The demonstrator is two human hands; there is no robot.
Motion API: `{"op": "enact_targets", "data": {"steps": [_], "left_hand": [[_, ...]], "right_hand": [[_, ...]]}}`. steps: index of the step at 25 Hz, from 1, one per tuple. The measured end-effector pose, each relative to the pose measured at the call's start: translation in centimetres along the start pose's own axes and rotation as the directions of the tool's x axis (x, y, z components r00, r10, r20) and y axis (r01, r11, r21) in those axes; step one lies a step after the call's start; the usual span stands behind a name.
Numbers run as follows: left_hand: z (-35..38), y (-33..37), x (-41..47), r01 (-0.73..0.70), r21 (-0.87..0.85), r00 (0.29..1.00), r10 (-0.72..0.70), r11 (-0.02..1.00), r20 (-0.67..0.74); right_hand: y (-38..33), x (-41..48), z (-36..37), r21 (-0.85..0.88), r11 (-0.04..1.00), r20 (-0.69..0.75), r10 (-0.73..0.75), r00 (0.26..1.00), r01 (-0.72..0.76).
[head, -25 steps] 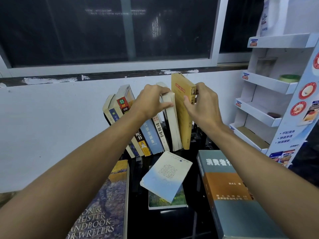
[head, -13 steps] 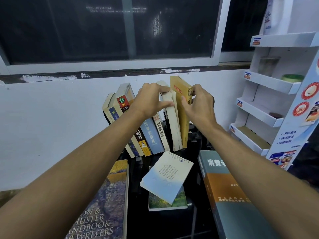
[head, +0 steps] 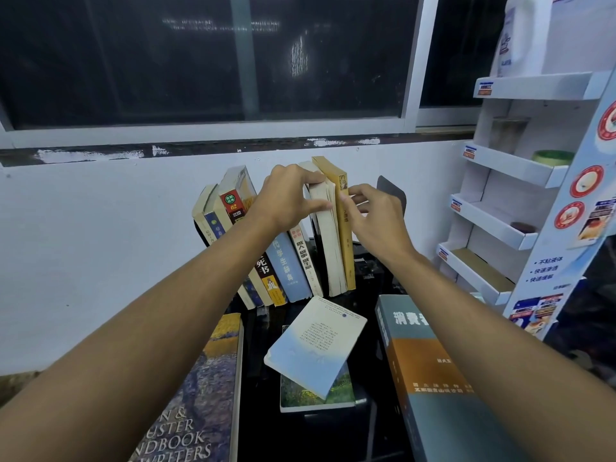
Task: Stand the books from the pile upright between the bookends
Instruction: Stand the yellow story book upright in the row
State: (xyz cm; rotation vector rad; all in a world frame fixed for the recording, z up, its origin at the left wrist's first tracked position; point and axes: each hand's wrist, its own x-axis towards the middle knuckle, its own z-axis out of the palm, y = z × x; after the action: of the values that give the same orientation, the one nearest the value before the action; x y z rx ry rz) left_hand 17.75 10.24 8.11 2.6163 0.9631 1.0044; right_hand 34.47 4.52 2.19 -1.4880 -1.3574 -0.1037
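A row of books (head: 286,268) stands on the black table (head: 326,435), leaning left against a black bookend (head: 199,231). My left hand (head: 286,198) grips the top of a cream-paged book (head: 328,241), thumb on its page edge. To its right a yellow book (head: 345,235) stands upright at the row's end. My right hand (head: 376,215) touches its right side with nearly straight fingertips. The right bookend (head: 390,191) shows behind that hand. In front lie a pale blue book (head: 313,348) on a green one (head: 316,395), a thick teal-and-orange book (head: 433,378) and a writers' handbook (head: 200,395).
A white cardboard display rack (head: 500,228) with slanted shelves stands close on the right. A white wall (head: 100,245) and a dark window rise directly behind the books. Dark cluttered items (head: 370,271) sit between the row and the right bookend.
The yellow book has come down and upright against the cream-paged book. My right hand let go of its top and slid lower and right, uncovering the right bookend. My left hand stayed put.
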Motion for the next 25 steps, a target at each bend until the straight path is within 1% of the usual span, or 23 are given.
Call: {"op": "enact_targets", "data": {"steps": [2,6,10,19,23,25], "left_hand": [[-0.1,0.1,-0.1,0.007,-0.007,1.0,-0.007,1.0,0.001],[0.1,-0.1,0.1,0.01,0.017,1.0,-0.01,1.0,-0.01],[0.4,-0.3,0.4,0.016,0.03,1.0,-0.016,0.999,-0.016],[0.6,-0.1,0.4,0.025,0.058,0.999,-0.022,0.998,-0.038],[0.6,0.1,-0.1,0.002,0.034,1.0,-0.001,0.999,-0.029],[1.0,0.3,-0.7,-0.018,0.031,0.997,0.021,0.999,-0.075]], "right_hand": [[0.2,-0.3,-0.2,-0.005,1.0,0.043,-0.025,0.999,0.025],[0.9,-0.8,-0.3,-0.013,1.0,0.157,-0.016,0.988,0.018],[1.3,-1.2,-0.1,0.013,0.998,0.166,-0.06,0.984,0.059],[1.6,-1.2,0.1,-0.01,0.998,0.177,-0.059,0.982,0.062],[1.4,-1.1,-0.4,-0.045,0.997,0.235,-0.054,0.971,0.066],[1.3,-1.4,-1.3,-0.056,0.996,0.272,-0.057,0.961,0.075]]}}
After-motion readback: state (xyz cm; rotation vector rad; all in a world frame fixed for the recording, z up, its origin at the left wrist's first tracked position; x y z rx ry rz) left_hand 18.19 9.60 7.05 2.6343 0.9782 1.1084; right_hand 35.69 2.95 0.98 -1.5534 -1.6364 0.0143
